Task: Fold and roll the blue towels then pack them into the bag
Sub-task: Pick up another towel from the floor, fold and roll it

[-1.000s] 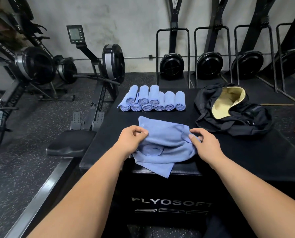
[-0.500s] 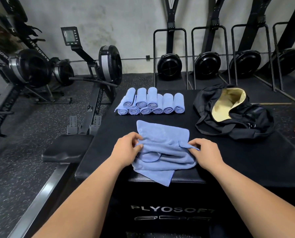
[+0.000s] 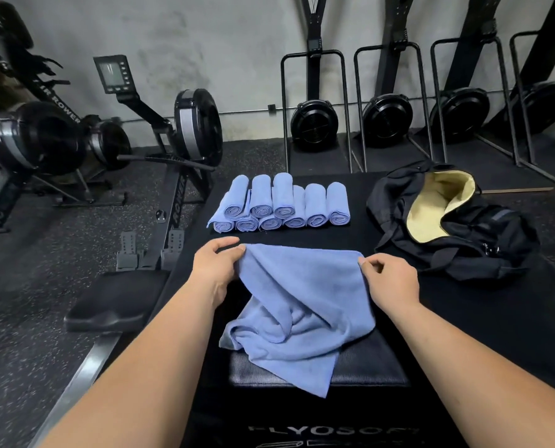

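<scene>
Entry, head view. I logged the loose light-blue microfibre towel (image 3: 298,305) lying on the black padded plyo box (image 3: 463,324), between the person and the stack of rolled blue towels (image 3: 282,205). Its far edge was stretched taut. Its near part was crumpled, with one corner hanging over the box's front edge.

The left hand (image 3: 219,270) had thumb and fingers clamped on the far-left corner. The right hand (image 3: 391,279) pinched the far-right corner between thumb and forefinger, the other fingers curled loosely.

The soft black duffel bag with pale yellow lining (image 3: 447,227) sat to the right, mouth gaping, with no towel visible inside. I judged the step to be spreading the towel flat before folding.

Risks I noted:
- The bunched near half could fold in crooked if it was not shaken or smoothed out, and that would give a lumpy roll.
- The draped corner added weight at the front. A slipped pinch could let the cloth slide off the box.
- The taut far edge lay near the stack. A forward flick could nudge the three upper rolls, which only rested on the lower row.
- The leftmost roll showed a loose tail and looked ready to unwind if brushed.
- The bag's limp sides might sag shut at packing.
</scene>
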{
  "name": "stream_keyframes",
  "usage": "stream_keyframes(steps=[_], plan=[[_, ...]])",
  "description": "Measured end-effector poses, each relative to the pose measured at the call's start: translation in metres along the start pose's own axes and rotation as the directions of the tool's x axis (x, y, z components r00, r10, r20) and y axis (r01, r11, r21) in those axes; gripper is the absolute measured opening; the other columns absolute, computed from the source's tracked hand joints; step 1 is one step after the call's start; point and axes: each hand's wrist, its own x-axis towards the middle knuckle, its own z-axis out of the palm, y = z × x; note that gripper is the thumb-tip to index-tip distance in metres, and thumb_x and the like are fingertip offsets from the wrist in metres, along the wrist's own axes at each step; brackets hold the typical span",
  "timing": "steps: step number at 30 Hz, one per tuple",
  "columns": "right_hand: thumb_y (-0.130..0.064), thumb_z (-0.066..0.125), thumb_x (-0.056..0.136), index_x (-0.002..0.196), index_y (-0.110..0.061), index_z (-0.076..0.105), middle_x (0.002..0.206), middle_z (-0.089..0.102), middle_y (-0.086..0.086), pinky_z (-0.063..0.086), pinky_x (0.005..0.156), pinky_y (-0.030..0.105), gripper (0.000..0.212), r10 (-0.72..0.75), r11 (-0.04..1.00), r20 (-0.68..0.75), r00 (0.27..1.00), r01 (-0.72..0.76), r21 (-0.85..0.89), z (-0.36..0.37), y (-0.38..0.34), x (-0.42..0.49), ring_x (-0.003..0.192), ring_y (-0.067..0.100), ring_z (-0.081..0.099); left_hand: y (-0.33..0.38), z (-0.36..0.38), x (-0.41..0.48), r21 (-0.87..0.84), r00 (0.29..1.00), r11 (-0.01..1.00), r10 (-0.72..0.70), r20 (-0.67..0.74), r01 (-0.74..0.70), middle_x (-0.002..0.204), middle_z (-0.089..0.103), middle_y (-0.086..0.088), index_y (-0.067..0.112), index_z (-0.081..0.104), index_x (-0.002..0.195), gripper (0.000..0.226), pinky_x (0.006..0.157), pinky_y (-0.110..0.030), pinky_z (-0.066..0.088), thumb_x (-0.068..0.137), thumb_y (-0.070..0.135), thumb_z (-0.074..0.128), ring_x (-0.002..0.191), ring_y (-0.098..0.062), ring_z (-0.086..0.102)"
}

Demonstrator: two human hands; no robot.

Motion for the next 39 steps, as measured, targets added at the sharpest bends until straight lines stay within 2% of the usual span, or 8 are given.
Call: stream_keyframes(steps=[5,9,13,21,26,29,33,39], plan=[[-0.032,0.065,0.095,0.091,-0.034,0.069,0.096,0.075,-0.005,0.051,0.086,0.039,0.006,0.087,0.993,-0.027,0.996,-0.089,-0.081,0.024,-0.005,0.022,0.099,0.029,0.066,0.006,0.018,0.038,0.234,0.969,0.944,0.245,-0.028,-0.231,0.084,0.077,0.002,0.026,0.071,0.097,0.021,0.075,-0.026,0.054,0.085,0.018,0.087,0.075,-0.012,0.067],[-0.030,0.062,0.094,0.100,-0.027,0.069,0.099,0.072,0.004,0.045,0.088,0.045,0.010,0.011,0.969,-0.129,0.992,-0.043,-0.244,0.047,0.011,0.018,0.100,0.034,0.062,-0.038,0.014,0.044,0.534,0.965,0.805,0.236,0.112,-0.259,0.081,0.075,0.006,0.028,0.069,0.098,0.025,0.085,-0.033,0.058,0.083,0.023,0.088,0.073,-0.009,0.070],[-0.034,0.063,0.091,0.118,-0.020,0.069,0.104,0.067,0.012,0.045,0.088,0.048,0.031,0.017,0.950,-0.191,0.981,-0.075,-0.304,0.055,0.013,0.021,0.102,0.037,0.060,-0.059,0.013,0.045,0.543,0.957,0.792,0.276,0.092,-0.280,0.082,0.076,0.007,0.026,0.072,0.094,0.018,0.079,-0.028,0.058,0.084,0.019,0.085,0.076,-0.012,0.072],[-0.035,0.062,0.096,0.105,-0.028,0.069,0.103,0.058,0.005,0.043,0.087,0.048,0.013,-0.029,0.938,-0.161,0.987,-0.028,-0.344,0.058,0.015,0.020,0.100,0.033,0.055,-0.051,0.027,0.083,0.580,0.941,0.748,0.319,0.115,-0.324,0.086,0.074,0.013,0.030,0.075,0.097,0.009,0.079,-0.023,0.051,0.092,0.022,0.079,0.080,-0.007,0.069],[-0.042,0.062,0.097,0.119,-0.026,0.069,0.112,0.058,0.008,0.044,0.090,0.049,0.028,-0.034,0.927,-0.168,0.985,-0.032,-0.374,0.062,0.015,0.021,0.105,0.033,0.055,-0.066,0.027,0.095,0.755,0.926,0.544,0.291,0.241,-0.367,0.099,0.064,0.003,0.029,0.073,0.122,0.027,0.091,-0.038,0.050,0.096,0.033,0.072,0.099,-0.021,0.062],[-0.042,0.061,0.098,0.110,-0.028,0.069,0.109,0.057,0.006,0.043,0.088,0.048,0.021,-0.045,0.927,-0.155,0.987,-0.016,-0.374,0.062,0.017,0.022,0.102,0.032,0.054,-0.061,0.025,0.097,0.735,0.932,0.574,0.260,0.253,-0.360,0.097,0.062,0.002,0.030,0.073,0.096,0.003,0.080,-0.028,0.046,0.095,0.028,0.074,0.092,-0.019,0.063],[-0.039,0.059,0.100,0.106,-0.028,0.066,0.108,0.060,0.004,0.042,0.088,0.048,0.014,-0.047,0.948,-0.148,0.988,-0.003,-0.319,0.059,0.017,0.021,0.105,0.032,0.054,-0.059,0.019,0.092,0.702,0.927,0.609,0.293,0.234,-0.370,0.101,0.059,0.007,0.027,0.070,0.089,0.009,0.070,-0.007,0.038,0.095,0.024,0.076,0.086,-0.006,0.061],[-0.038,0.060,0.102,0.100,-0.033,0.057,0.083,0.065,-0.013,0.048,0.086,0.045,0.006,0.010,1.000,-0.186,0.983,-0.005,0.029,0.047,0.013,0.017,0.086,0.022,0.060,-0.040,0.002,0.084,0.557,0.903,0.712,0.304,0.304,-0.427,0.086,0.076,0.005,0.026,0.075,0.088,0.008,0.077,-0.031,0.056,0.093,0.026,0.081,0.080,-0.016,0.069]])
